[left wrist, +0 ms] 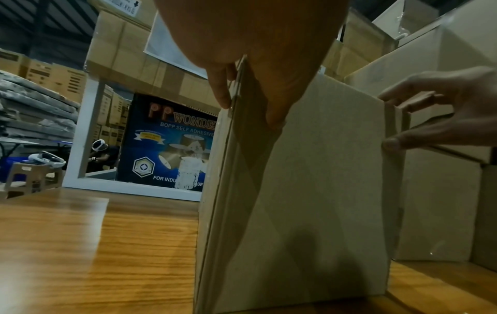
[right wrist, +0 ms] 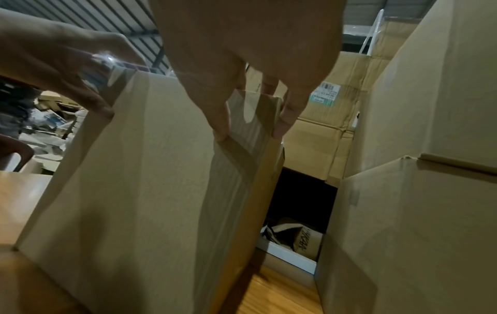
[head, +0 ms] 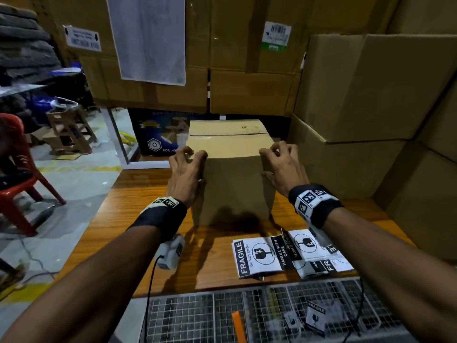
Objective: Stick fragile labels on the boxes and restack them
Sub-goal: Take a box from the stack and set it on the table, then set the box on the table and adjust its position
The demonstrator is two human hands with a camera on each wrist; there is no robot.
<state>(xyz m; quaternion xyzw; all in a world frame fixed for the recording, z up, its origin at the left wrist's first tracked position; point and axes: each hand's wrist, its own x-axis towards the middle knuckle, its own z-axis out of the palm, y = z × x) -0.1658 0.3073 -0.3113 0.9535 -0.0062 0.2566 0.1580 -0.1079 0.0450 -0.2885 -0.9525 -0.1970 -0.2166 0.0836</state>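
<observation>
Gripping box (head: 230, 167) at top corners, left hand (head: 186, 173) and right hand (head: 282, 167) fingers curled on; keep base flat on surface (head: 153, 231), plain face toward labels (head: 259, 256).

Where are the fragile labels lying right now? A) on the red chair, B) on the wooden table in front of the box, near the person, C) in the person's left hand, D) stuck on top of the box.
B: the fragile labels lie loose on the wooden table, on the person's side of the box, while the left hand and right hand grip the box's upper corners.
</observation>
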